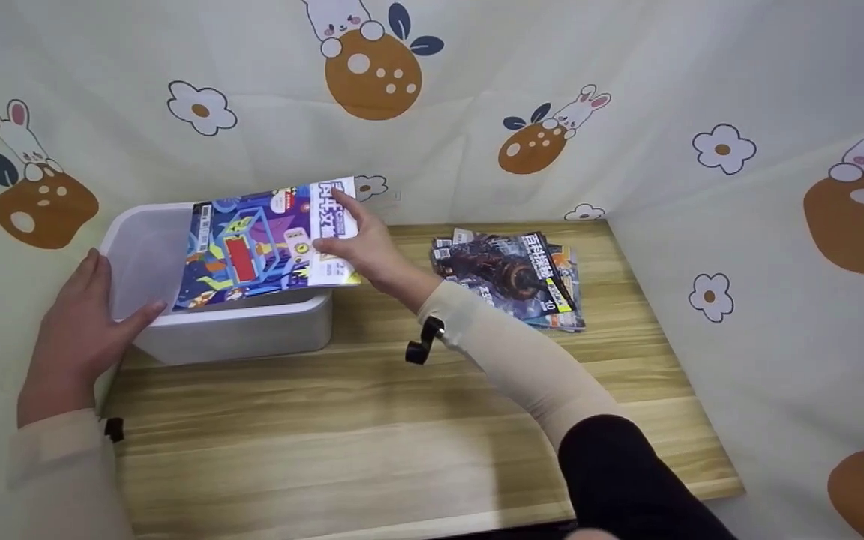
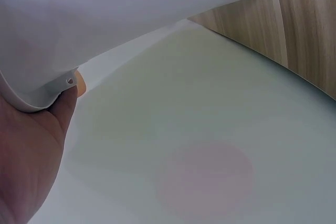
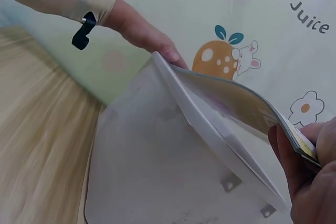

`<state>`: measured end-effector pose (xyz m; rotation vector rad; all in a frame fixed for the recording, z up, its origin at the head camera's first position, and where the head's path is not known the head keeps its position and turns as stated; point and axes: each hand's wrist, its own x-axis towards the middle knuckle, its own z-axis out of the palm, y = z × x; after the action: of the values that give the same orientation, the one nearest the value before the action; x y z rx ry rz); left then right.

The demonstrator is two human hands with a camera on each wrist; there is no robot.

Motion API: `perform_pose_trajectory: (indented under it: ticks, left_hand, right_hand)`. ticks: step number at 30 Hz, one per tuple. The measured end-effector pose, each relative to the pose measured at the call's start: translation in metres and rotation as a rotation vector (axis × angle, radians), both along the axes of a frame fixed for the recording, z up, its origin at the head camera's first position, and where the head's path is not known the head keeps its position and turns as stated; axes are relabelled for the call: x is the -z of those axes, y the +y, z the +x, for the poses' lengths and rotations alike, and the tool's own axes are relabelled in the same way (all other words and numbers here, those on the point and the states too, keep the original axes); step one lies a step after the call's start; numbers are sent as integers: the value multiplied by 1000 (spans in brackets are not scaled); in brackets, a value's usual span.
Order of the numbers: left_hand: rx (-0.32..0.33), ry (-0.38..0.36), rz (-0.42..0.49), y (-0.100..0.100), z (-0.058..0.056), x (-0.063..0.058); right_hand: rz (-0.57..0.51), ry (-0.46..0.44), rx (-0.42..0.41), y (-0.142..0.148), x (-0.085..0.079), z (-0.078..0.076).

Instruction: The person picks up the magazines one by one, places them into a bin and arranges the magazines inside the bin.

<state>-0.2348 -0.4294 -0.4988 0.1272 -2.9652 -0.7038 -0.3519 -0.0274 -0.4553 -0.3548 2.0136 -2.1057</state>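
A white plastic bin (image 1: 252, 337) stands at the table's back left. My left hand (image 1: 76, 334) grips its left rim; in the left wrist view, the fingers of that hand (image 2: 31, 156) curl under the bin's edge. Over the bin's opening lies a colourful magazine (image 1: 252, 240) with a purple and blue cover, tilted and covering much of it. My right hand (image 1: 372, 251) pinches the magazine's right edge, thumb on one side. From the right wrist view, the magazine (image 3: 231, 98) bows slightly above the bin's rim, its far end close to the left hand.
To the right of the bin, a loose pile of magazines (image 1: 507, 274) lies on the wooden table (image 1: 312, 442), a dark cover on top. A patterned curtain (image 1: 462, 150) with rabbits and fruit closes in the back and sides.
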Motion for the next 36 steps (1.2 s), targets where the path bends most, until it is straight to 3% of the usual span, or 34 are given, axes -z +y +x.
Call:
perform_pose_trajectory:
  ticks: [21, 36]
  left_hand:
    - [1, 6, 18, -1, 0, 0]
    - [7, 8, 24, 0, 1, 0]
  right_hand:
    - [227, 70, 58, -64, -1, 11]
    - [224, 2, 65, -93, -1, 15]
